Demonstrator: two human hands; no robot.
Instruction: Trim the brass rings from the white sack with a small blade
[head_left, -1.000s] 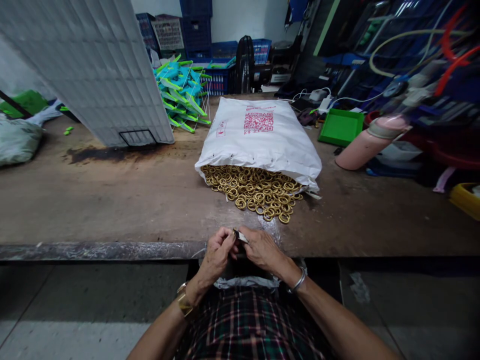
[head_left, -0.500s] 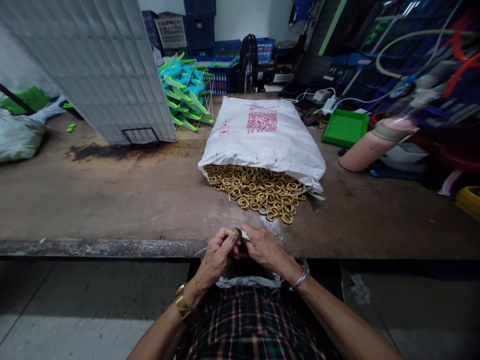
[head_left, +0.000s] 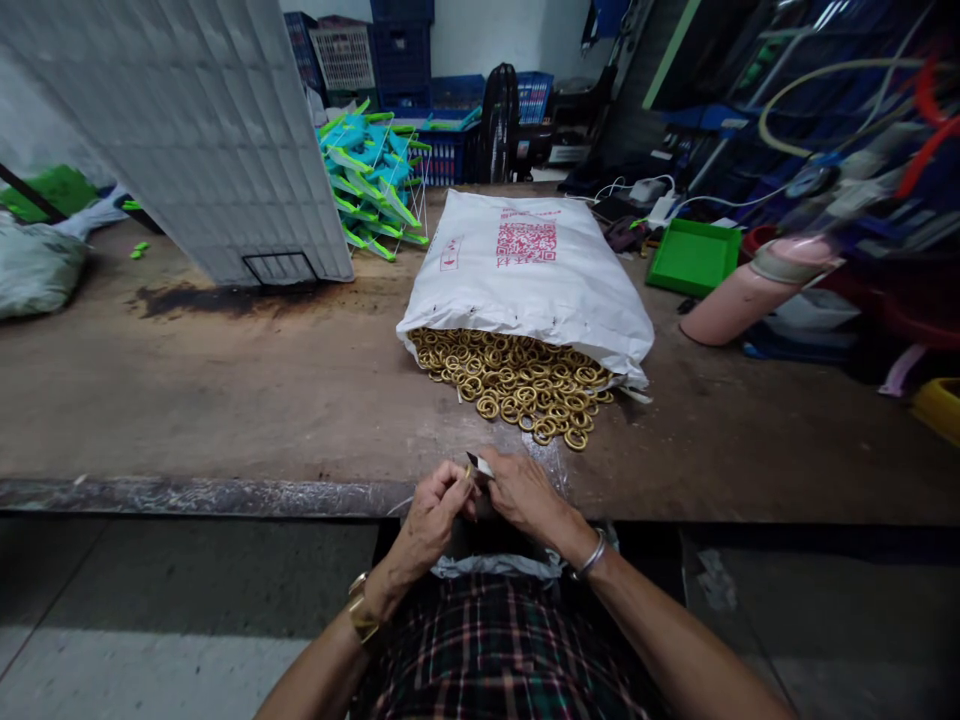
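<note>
The left hand point(head_left: 429, 510) pinches a small gold-coloured piece point(head_left: 469, 473) between thumb and fingers; just a thin, bright sliver shows, so its full shape cannot be told. At about two o'clock from that sliver is a small tool point(head_left: 481, 464), dark and pointed at the tip, whitish behind, gripped in the right hand point(head_left: 529, 497); whether the two touch is unclear. At one o'clock from both hands, gold-coloured rings point(head_left: 517, 378) lie heaped on the tabletop point(head_left: 225, 410), round, dully shiny and overlapping, at the open mouth of a white sack point(head_left: 517, 292) printed in red.
</note>
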